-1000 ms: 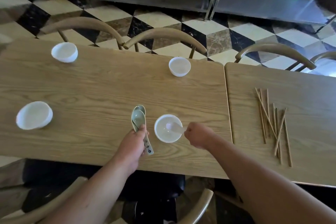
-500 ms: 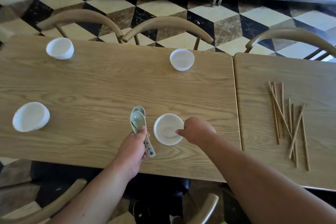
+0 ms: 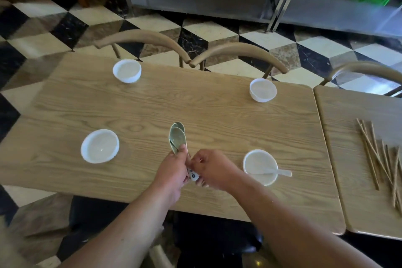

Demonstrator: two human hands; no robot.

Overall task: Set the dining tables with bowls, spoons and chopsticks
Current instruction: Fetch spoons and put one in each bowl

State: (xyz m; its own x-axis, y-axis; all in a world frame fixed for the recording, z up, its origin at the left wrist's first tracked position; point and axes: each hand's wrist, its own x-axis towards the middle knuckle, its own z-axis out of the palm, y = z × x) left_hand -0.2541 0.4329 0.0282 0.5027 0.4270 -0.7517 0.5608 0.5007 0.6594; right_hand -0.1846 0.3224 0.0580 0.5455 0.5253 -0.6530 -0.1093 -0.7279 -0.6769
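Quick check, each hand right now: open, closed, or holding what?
Left hand: grips the spoons by their handles.
Right hand: fingers curled, pinching the handle ends of the spoons.

Two pale wood-grain worktops
Left worktop (image 3: 195, 104): four round white bowls (image 3: 127, 70) (image 3: 263, 90) (image 3: 100, 146) (image 3: 260, 164) (one holds a white spoon (image 3: 280, 172)); right worktop (image 3: 348, 119): loose brown chopsticks (image 3: 373, 150).

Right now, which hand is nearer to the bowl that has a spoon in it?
Right. The right hand is just left of that bowl, at the handles of the stacked spoons; the left hand grips those spoons farther left.
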